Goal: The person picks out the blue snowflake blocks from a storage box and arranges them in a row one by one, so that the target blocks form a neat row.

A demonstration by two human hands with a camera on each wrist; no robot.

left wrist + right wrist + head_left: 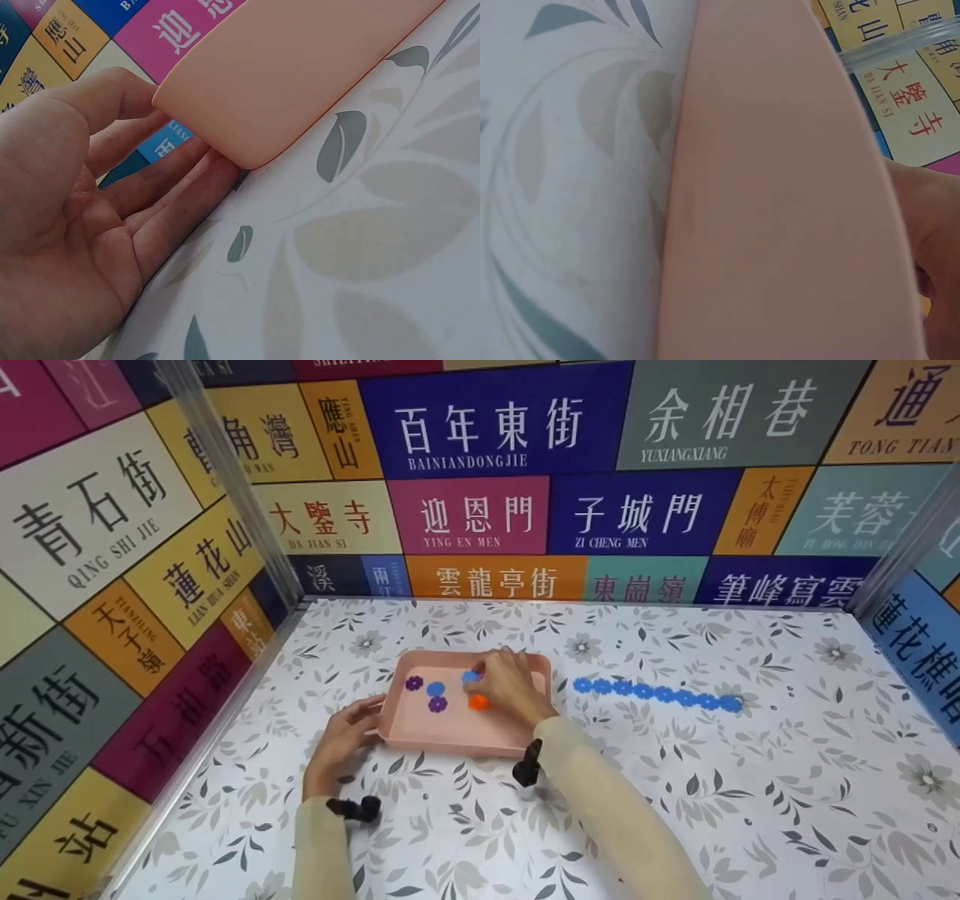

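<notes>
A shallow pink tray (450,739) holds small flower-shaped plastic pieces: a purple piece (414,683), a second purple piece (438,703), a blue piece (436,689) and an orange piece (478,703). Reaching inside over the tray's right part, my right hand (510,682) pinches another blue flower-shaped piece (470,677) at its fingertips. My left hand (346,739) touches the tray's left side with extended fingers, fingertips against the tray wall (247,82) in the left wrist view. From the right wrist, the tray's wall (780,187) hides most of the right hand (934,217).
Right of the tray, a row of several blue flower-shaped pieces (654,692) lies joined end to end on the leaf-patterned table (750,810). Walls of coloured street-name panels (480,514) stand behind and at both sides. Each wrist wears a black camera mount (360,808).
</notes>
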